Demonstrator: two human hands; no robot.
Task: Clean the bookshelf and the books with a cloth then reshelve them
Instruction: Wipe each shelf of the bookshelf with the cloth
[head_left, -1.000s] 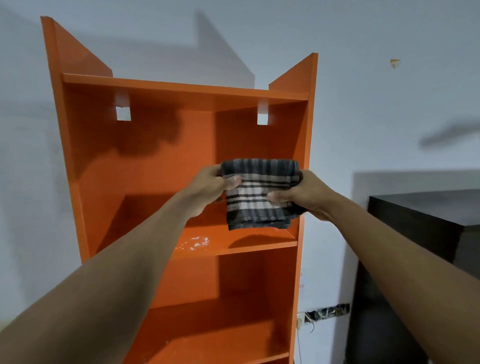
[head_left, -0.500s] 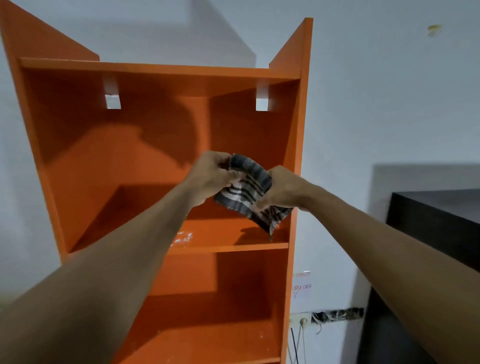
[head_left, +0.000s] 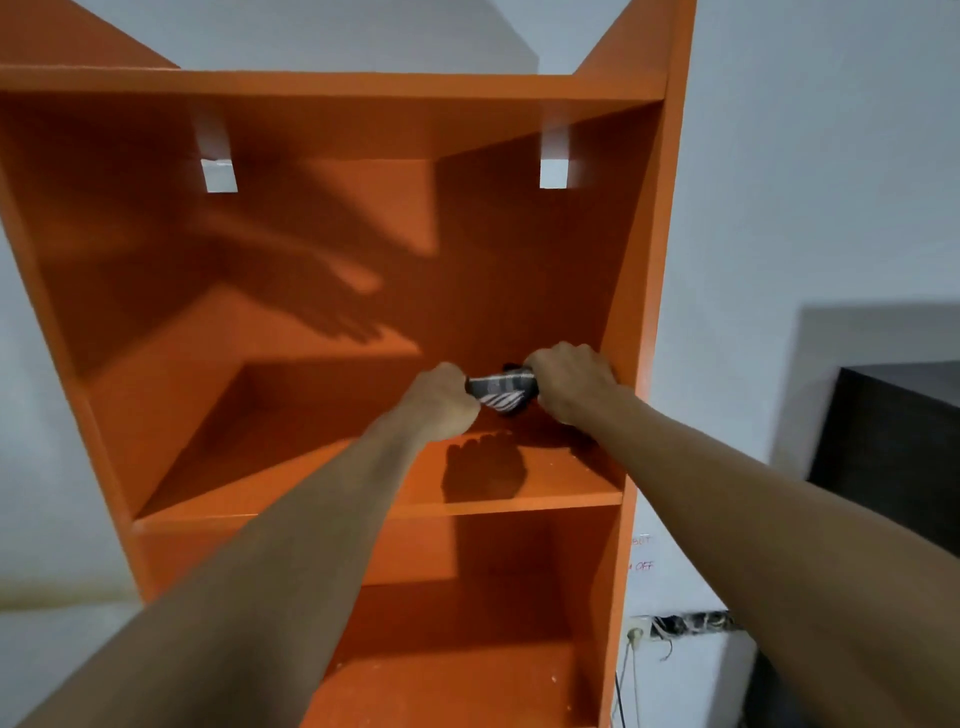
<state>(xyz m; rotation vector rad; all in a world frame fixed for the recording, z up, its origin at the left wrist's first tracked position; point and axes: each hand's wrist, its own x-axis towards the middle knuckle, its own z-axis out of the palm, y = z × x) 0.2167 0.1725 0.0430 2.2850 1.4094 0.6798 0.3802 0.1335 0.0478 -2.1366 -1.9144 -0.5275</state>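
The striped cloth (head_left: 501, 392), spread flat a second ago, is now bunched between left grip (head_left: 441, 400) and right grip (head_left: 571, 384), both curled round it, inside the orange bookshelf (head_left: 597, 249), upper bay. Wiping looks next.

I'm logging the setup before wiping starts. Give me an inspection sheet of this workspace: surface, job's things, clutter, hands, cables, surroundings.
Surface: orange bookshelf, upright against the wall; no books in view.
Job's things: striped cloth, bunched up, held inside the upper compartment near its right wall.
Clutter: nothing seen.
Hands: left hand and right hand both grip the cloth.
Cables: cords and a plug at a wall outlet, low beside the bookshelf.
Surroundings: white wall; dark cabinet to the right.
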